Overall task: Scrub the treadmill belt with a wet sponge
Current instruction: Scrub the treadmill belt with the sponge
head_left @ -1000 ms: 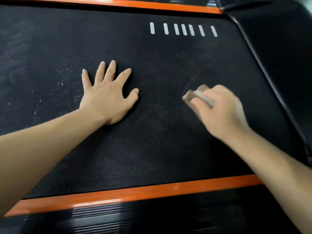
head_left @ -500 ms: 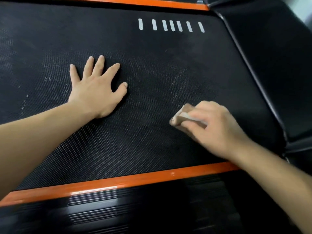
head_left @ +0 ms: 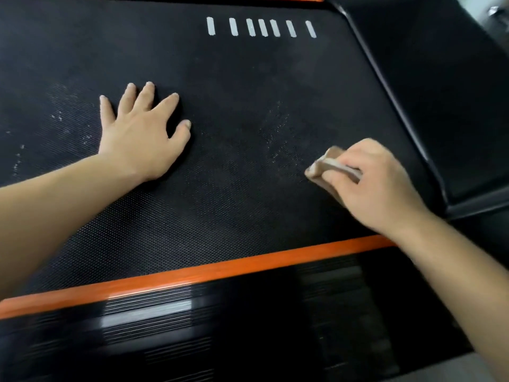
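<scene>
The black textured treadmill belt (head_left: 234, 86) fills most of the view. My left hand (head_left: 140, 136) lies flat on it at the left, fingers spread. At the right, my right hand (head_left: 371, 186) grips a tan sponge (head_left: 327, 161) and presses it onto the belt. Only the sponge's front corner and top edge show past my fingers. Pale streaks and specks mark the belt just beyond the sponge and to the left of my left hand.
An orange strip (head_left: 206, 271) borders the belt on the near side, with a ribbed black side rail (head_left: 192, 326) below it. A black cover (head_left: 440, 92) rises at the right. Several white dashes (head_left: 261, 27) are printed near the belt's far edge.
My right hand has dragged the sponge toward me and to the right across the belt. My left hand has stayed flat in place while the view shifted.
</scene>
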Tool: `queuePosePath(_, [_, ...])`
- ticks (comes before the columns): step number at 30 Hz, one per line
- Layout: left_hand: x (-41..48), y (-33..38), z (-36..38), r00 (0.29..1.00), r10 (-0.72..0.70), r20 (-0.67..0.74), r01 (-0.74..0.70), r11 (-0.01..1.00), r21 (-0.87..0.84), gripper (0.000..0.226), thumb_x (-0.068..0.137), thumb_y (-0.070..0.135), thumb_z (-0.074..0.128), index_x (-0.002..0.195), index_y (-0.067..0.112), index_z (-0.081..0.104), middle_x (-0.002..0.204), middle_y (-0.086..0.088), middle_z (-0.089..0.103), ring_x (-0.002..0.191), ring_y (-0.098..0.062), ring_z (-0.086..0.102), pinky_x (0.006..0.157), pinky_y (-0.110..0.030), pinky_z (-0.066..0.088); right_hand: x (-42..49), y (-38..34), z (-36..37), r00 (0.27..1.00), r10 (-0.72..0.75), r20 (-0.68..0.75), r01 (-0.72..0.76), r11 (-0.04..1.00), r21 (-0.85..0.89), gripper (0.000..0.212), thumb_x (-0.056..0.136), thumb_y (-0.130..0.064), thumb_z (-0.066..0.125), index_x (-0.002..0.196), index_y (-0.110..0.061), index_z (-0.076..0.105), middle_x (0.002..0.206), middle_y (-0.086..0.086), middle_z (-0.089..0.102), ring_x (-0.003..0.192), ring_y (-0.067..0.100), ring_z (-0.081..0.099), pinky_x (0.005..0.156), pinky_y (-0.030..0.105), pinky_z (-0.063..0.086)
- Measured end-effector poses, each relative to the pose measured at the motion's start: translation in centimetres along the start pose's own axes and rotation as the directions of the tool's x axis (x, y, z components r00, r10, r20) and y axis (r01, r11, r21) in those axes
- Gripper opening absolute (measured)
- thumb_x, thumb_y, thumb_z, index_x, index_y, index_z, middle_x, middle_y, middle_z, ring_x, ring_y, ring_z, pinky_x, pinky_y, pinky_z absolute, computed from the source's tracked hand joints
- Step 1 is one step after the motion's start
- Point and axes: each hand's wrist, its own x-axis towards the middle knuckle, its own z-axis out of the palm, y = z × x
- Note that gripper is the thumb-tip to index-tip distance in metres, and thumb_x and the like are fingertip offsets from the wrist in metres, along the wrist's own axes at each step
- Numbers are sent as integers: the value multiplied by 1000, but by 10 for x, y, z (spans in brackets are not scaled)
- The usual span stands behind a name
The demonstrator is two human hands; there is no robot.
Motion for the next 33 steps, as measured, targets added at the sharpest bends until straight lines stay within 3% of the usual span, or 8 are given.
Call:
queuePosePath(6, [-7,38,3,998,-54,44,59,993,-101,56,102,48,40,153,24,38,169,-12,17,157,-37,2,122,-64,-5,-31,-9,-8,951,-178,254,144,979,147,20,83,-46,62,82,-29,73,93,-12,57,92,12,55,83,32,42])
queuePosePath(11, [-8,53,11,994,-106,30,108,992,-66,57,101,49,36,147,15,37,169,-18,11,156,-41,-3,121,-67,-6,-6,13,-7,999,-1,50,-1,999,48,25,84,-45,62,78,-24,72,89,-6,57,90,17,57,79,26,39])
queuePosePath(16, [-10,54,16,996,-91,5,91,995,-45,57,101,49,33,145,12,36,169,-21,11,156,-42,-2,121,-68,-5,-29,0,-16,938,-168,304,122,979,164,11,86,-38,69,79,-30,71,91,-11,56,91,4,55,80,12,38])
queuePosePath(21, [-11,55,16,997,-83,-2,83,996,-31,56,101,48,33,144,13,36,168,-22,11,156,-43,-1,120,-69,-4,-14,27,-22,995,-7,102,1,998,61,13,86,-37,69,79,-27,72,89,-7,57,87,10,58,76,21,38])
queuePosePath(25, [-9,54,17,995,94,16,-94,996,-1,62,103,57,24,159,31,26,172,-8,9,158,-34,-2,120,-69,-7,-32,9,-21,954,-106,279,61,984,166,12,87,-37,71,81,-28,74,91,-9,60,88,5,59,79,20,43])
queuePosePath(27, [-8,54,17,991,122,49,-122,992,11,66,102,64,20,161,36,20,172,-4,6,158,-32,-4,121,-67,-8,-12,19,-18,979,-98,176,79,991,111,17,86,-41,66,85,-26,75,88,-9,59,88,12,60,80,26,44])
queuePosePath(30, [-8,54,16,991,106,78,-108,994,21,69,100,69,17,162,38,15,173,-3,3,158,-30,-7,121,-66,-9,35,35,-12,997,60,-52,-64,995,-79,33,85,-46,56,95,-23,77,95,-1,61,98,29,61,87,42,49])
queuePosePath(33, [-8,54,15,992,103,76,-105,994,21,70,99,69,18,162,38,16,173,-3,3,158,-29,-7,121,-66,-9,37,17,8,999,-24,-46,18,993,-114,30,87,-44,54,97,-27,76,97,-4,61,99,28,61,84,49,50])
